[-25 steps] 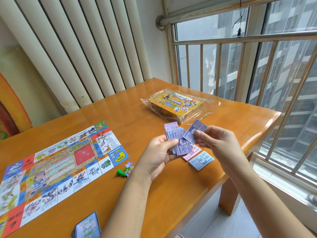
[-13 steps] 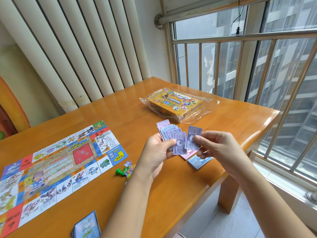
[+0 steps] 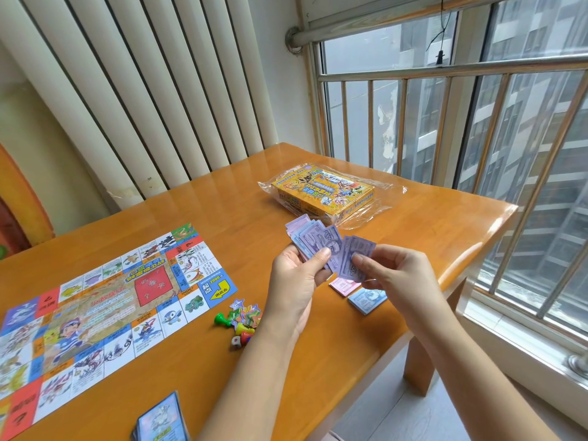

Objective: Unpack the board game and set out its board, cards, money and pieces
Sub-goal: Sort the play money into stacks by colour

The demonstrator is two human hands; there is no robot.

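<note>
Sorting the play money over the right edge of the table

The yellow game box sits closed near the far right corner of the table, with its clear plastic wrapper loose around and under it; can't tell what's inside. The left hand grips a fan of purple bills, thumb clamped on top and fingers curled behind. The right hand pinches a couple more purple notes between thumb and forefinger, just beside the fan. Under the hands, a pink money stack and a blue money stack lie by the right edge. The board is spread flat on the left, with the pawns and tokens and a die just beside its corner. The card deck is at the near edge.
</note>
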